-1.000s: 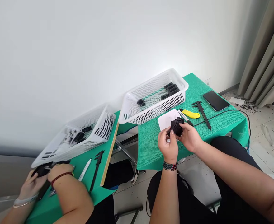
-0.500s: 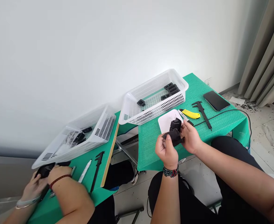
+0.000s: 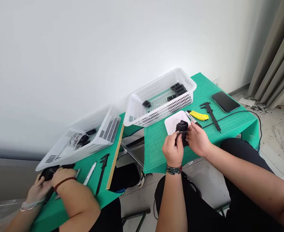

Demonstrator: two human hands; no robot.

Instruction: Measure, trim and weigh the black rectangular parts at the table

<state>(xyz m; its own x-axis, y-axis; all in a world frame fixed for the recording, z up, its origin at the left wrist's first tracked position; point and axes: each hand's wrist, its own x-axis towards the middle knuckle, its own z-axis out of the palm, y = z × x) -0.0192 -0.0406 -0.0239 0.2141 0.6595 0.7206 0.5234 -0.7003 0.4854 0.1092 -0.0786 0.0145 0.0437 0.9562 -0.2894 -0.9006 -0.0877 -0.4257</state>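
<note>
Black part (image 3: 182,125) up in the hands, above the near edge of the green-covered table (image 3: 154,148), in front of the white tray (image 3: 170,122). Left hand (image 3: 173,149): thumb and fingers pinched on the part's lower end. Right hand (image 3: 198,140): palm half open beside the part's right side, fingertips close against it; cannot tell whether they grip.

White tray lies flat near the table's near edge, dark specks on it. Marker (image 3: 191,118) just off the tray's right side, yellow cutter (image 3: 198,115) next to it. Farther right, black caliper (image 3: 211,116) lying slantwise, then phone (image 3: 225,101) near the right edge. Cable (image 3: 243,111) runs over that edge.

White basket (image 3: 167,112) along the far edge by the wall. Inside: a cluster of black pieces (image 3: 178,88) toward its right end, one small black piece (image 3: 146,103) nearer the left.

Neighbouring table, left: a co-worker's two hands (image 3: 62,178) at a dark object (image 3: 48,173), blurred, near the front corner of a second basket (image 3: 106,129).
</note>
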